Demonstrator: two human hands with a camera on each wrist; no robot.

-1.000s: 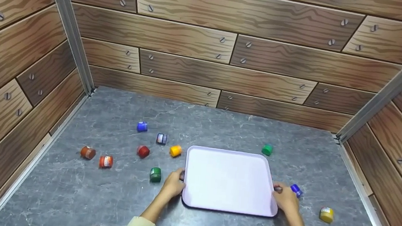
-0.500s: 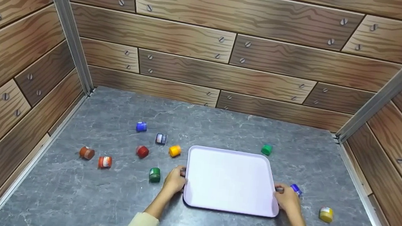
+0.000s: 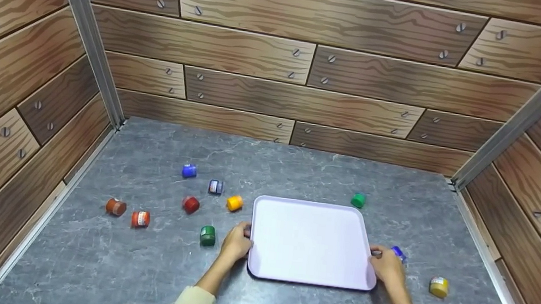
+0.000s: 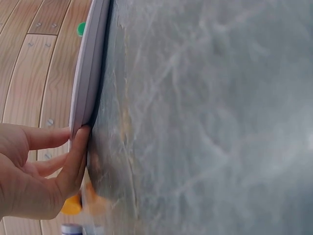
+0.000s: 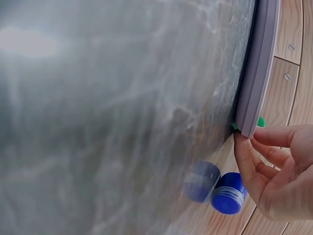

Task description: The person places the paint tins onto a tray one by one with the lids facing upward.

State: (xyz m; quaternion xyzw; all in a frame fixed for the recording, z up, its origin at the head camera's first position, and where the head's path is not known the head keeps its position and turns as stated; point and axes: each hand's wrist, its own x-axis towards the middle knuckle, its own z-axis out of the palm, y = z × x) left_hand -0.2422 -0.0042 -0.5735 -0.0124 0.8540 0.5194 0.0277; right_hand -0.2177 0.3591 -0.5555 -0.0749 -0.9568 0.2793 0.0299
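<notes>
A pale lilac rectangular tray (image 3: 311, 243) lies level at the middle front of the grey marbled table. My left hand (image 3: 237, 242) grips its left edge; in the left wrist view the thumb is on the rim and fingers (image 4: 77, 152) reach under it. On the opposite side my right hand (image 3: 387, 266) pinches the right edge, thumb above and fingers (image 5: 246, 156) below. A blue paint jar (image 5: 229, 193) lies right beside the right hand. Left of the left hand stands a dark green jar (image 3: 208, 236). Whether the tray touches the table is hard to tell.
Small paint jars lie scattered at left: red (image 3: 191, 205), yellow-orange (image 3: 235, 203), blue (image 3: 189, 171), orange-red (image 3: 140, 219) and brown (image 3: 116, 207) among them. A green jar (image 3: 358, 200) is behind the tray, a yellow jar (image 3: 438, 287) at right. Wood-patterned walls (image 3: 240, 50) enclose the table.
The tray and both hands have shifted very slightly to the right against the jars. Both hands keep their hold on its edges. The jars stay where they were.
</notes>
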